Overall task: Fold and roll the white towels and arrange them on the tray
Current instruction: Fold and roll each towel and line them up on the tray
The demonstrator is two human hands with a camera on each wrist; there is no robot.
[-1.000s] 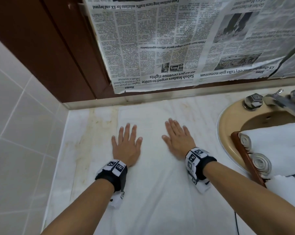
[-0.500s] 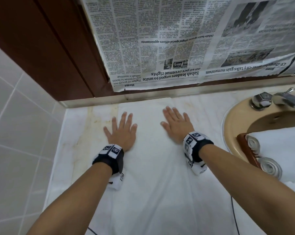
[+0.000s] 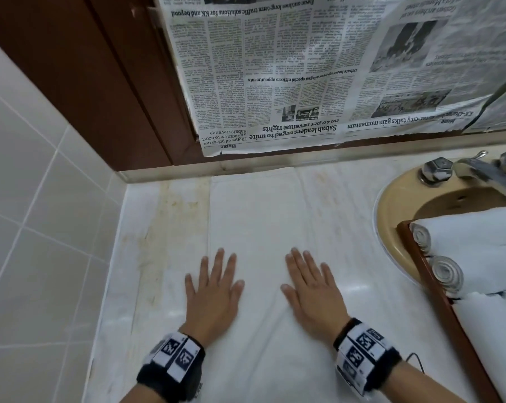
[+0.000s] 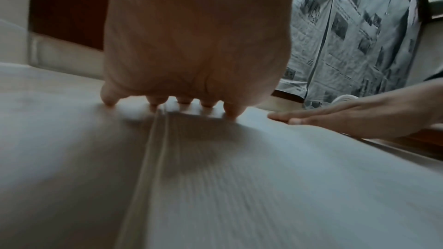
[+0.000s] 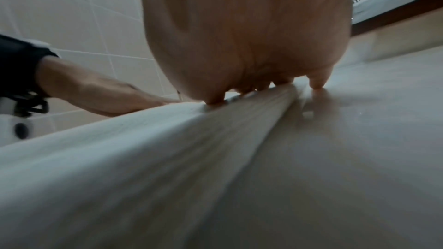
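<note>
A: Which towels are finished?
B: Two rolled towels (image 3: 446,257) lie on the tray (image 3: 438,301) over the sink.
A: And what remains?
B: The folded towel (image 3: 257,216) lies flat on the worktop (image 3: 147,257), unrolled; left hand (image 3: 214,295) and right hand (image 3: 311,292) press it, fingers straight.

a folded towel (image 3: 257,228) is lying lengthwise on the counter (image 3: 164,228), both hands (image 3: 214,295) resting on its near part, with the sink (image 3: 397,210) and tray (image 3: 438,298) of rolled towels (image 3: 446,274) sitting to its right.

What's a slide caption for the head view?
Both hands, left and right, press flat on the towel beside the tray.
</note>
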